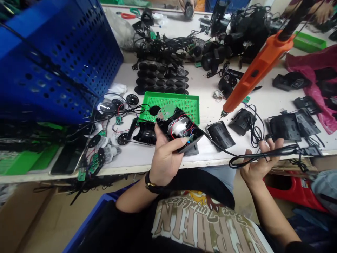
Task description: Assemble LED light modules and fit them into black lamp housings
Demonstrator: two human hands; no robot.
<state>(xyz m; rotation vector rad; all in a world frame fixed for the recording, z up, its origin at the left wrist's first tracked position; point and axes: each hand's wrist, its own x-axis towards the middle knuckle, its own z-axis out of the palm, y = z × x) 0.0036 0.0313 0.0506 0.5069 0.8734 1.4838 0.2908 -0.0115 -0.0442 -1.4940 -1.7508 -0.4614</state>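
My left hand [167, 158] grips an open black plastic housing [196, 140], thumb on its near rim. Inside it sit a white motor [180, 127], red and blue wires and a small circuit board. A black power cord runs from the housing to the right. Its tied bundle [276, 153] lies across my right hand [259, 163], held loosely with the fingers half curled and apart. Behind the housing is a green perforated tray [171, 96] with small bits in it. Another black housing [144, 133] lies just left of my left hand.
An orange electric screwdriver [256, 70] hangs tip down at right. Black covers [220, 135] lie below it. A tall blue crate [60, 59] stands at left, near a phone [67, 158] and loose circuit boards. Cords [168, 47] and black discs fill the back. A co-worker's hand [188, 5] holds a part.
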